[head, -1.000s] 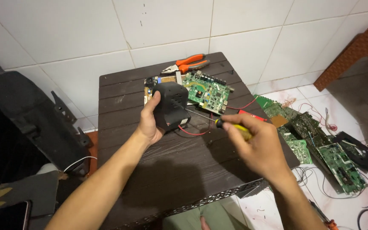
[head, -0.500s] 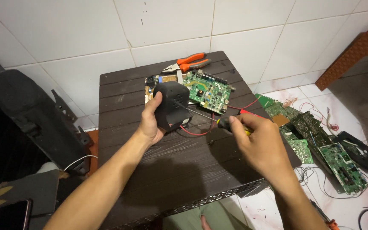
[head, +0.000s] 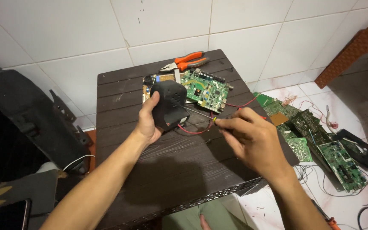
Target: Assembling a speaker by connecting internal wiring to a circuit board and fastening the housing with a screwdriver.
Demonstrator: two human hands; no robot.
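Left hand (head: 150, 123) wraps a black plastic housing (head: 170, 104), tilted above the dark slatted bench (head: 158, 170). Right hand (head: 252, 140) pinches a screwdriver (head: 201, 114), shaft tip at the housing. Red wire (head: 196, 131) trails from the housing. Behind: green circuit board (head: 203, 90), orange-handled pliers (head: 186, 62). More boards (head: 320, 145) lie on the floor at right.

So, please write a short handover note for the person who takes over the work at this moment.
Left hand: grips the small black plastic housing, raised over the dark brown slatted table.
Right hand: holds a thin screwdriver, its tip at the housing.
Red wire hangs from the housing. Green circuit board and orange-handled pliers lie behind.
Done: housing lifted. Left: housing is not yet open.
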